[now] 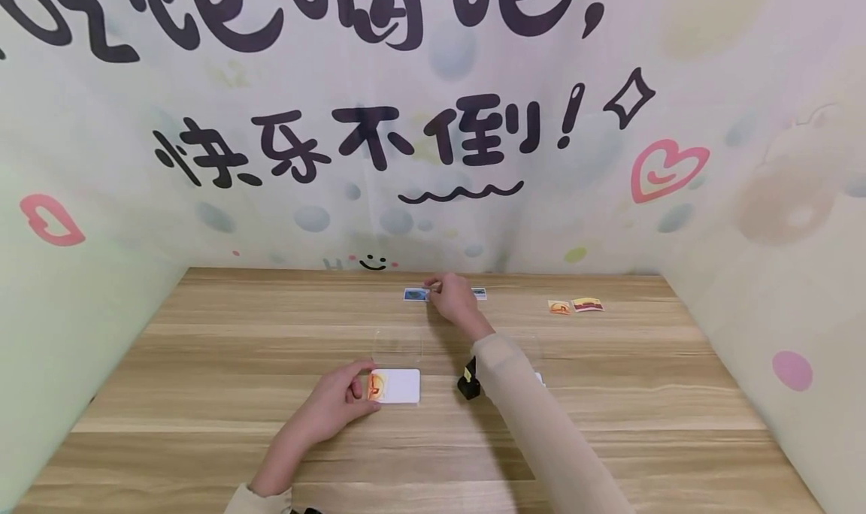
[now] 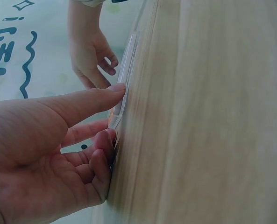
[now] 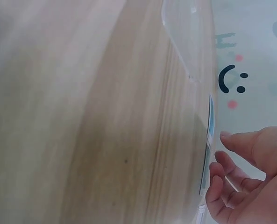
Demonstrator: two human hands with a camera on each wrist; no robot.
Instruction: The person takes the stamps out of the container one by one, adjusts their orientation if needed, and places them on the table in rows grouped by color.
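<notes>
My left hand (image 1: 338, 400) pinches the left end of a shallow clear plastic box (image 2: 128, 70), thumb on the near edge and a finger on the far edge. Inside lie a white card (image 1: 401, 386) and an orange picture piece (image 1: 376, 385) at the left end; its clear lid (image 1: 397, 344) is flipped back. At the table's far edge, my right hand (image 1: 455, 297) hovers over a row of small picture cards, thumb and fingers apart. A blue picture card (image 1: 415, 294) shows left of it and another card (image 1: 479, 294) right; whatever lies between is hidden.
An orange picture card (image 1: 558, 307) and a red-and-yellow one (image 1: 588, 304) lie at the far right. A second clear box (image 1: 534, 343) is mostly covered by my right sleeve (image 1: 541, 424). Behind the wooden table (image 1: 257, 334) stands a printed wall (image 1: 379, 221).
</notes>
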